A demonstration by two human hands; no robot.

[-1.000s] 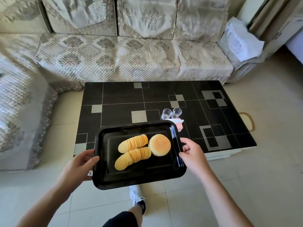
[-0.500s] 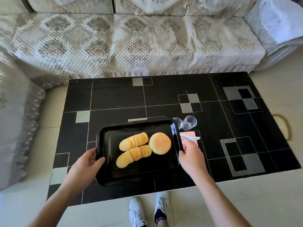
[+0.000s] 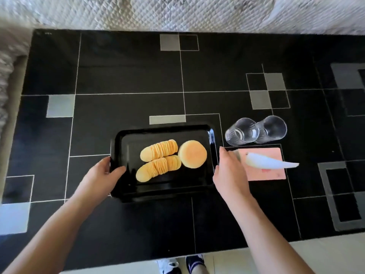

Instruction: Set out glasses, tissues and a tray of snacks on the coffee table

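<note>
Tray, black, rectangular, glossy rim, sits low over the coffee table, near its front-centre; whether its base touches the surface cannot be told. Two rows of stacked round crisps lie side by side in it, slanted, with a round golden bun just to their right, touching or nearly so.

Left hand grips the tray's left rim: thumb hooked over the edge onto the inside, other fingers curled beneath and hidden. Right hand is at the right rim, fingers together and bent down along the tray's outer edge; whether they pinch it or only touch cannot be told.

Two clear glasses stand upright, touching each other, just right of the tray's far corner. In front of them, a pink tissue pack lies flat on the table, a white tissue sticking out of its top toward the right. The pack sits just beside the right hand.

Quilted pale sofa runs along the table's far side. Toes of two shoes show at the near edge.
</note>
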